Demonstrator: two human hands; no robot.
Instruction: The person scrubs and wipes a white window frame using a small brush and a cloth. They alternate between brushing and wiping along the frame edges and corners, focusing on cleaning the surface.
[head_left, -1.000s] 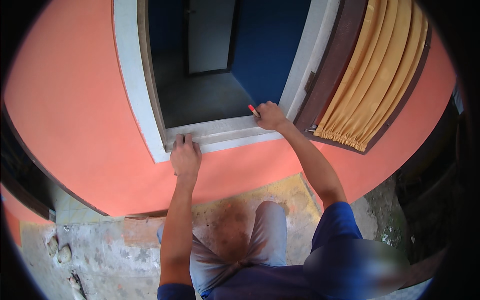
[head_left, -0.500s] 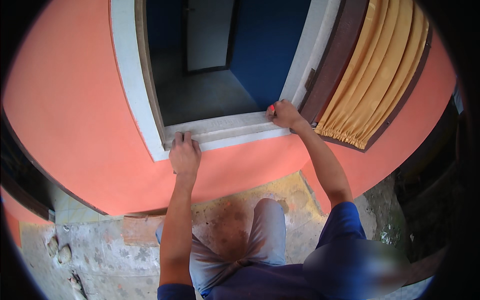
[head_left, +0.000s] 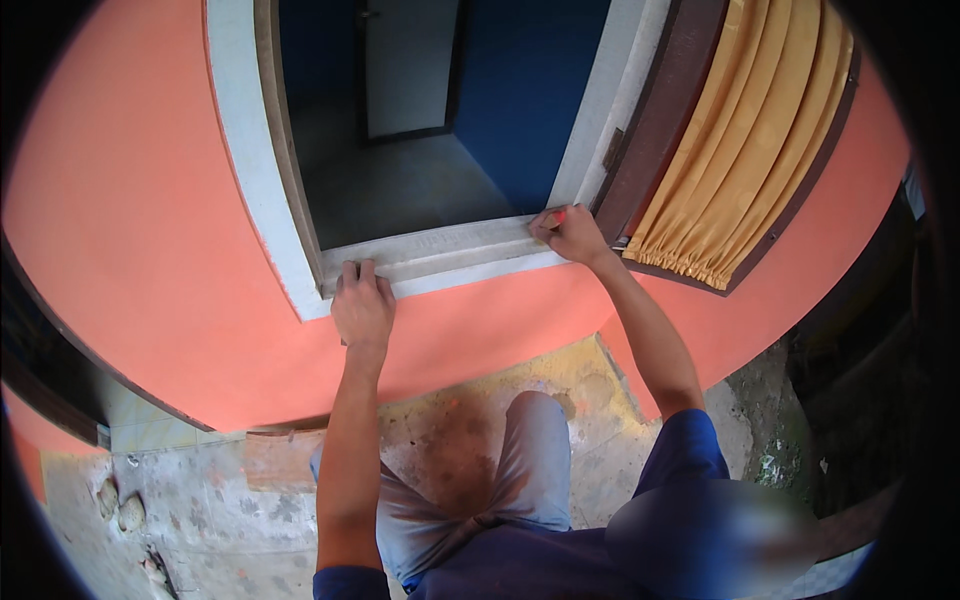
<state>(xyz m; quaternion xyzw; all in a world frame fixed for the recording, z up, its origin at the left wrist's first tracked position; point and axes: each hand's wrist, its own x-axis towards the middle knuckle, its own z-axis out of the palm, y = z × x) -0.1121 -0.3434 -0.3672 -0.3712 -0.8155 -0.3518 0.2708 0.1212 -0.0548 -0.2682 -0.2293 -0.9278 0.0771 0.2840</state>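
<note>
My left hand [head_left: 362, 308] is at the left end of the white window sill [head_left: 450, 253], its fingers bent over the edge and gripping it. At the sill's right corner my right hand [head_left: 572, 234] is closed in a pinch. A small bright red piece [head_left: 558, 216] shows between its fingers; the rest of it is hidden, so its kind cannot be made out. The right fingertips are at the sill, beside the white upright of the window frame [head_left: 585, 150].
A brown window sash [head_left: 660, 130] with a gold curtain [head_left: 745, 150] stands swung outward at the right. Salmon-coloured wall [head_left: 130, 220] surrounds the opening. Inside are a blue wall [head_left: 520, 110] and a pale door [head_left: 410, 70]. Shoes [head_left: 131, 511] lie on the stained floor [head_left: 230, 530].
The view has shifted slightly, moving the window and both hands a little up and left. My right hand has turned slightly at the sill corner; my left hand keeps its place on the sill.
</note>
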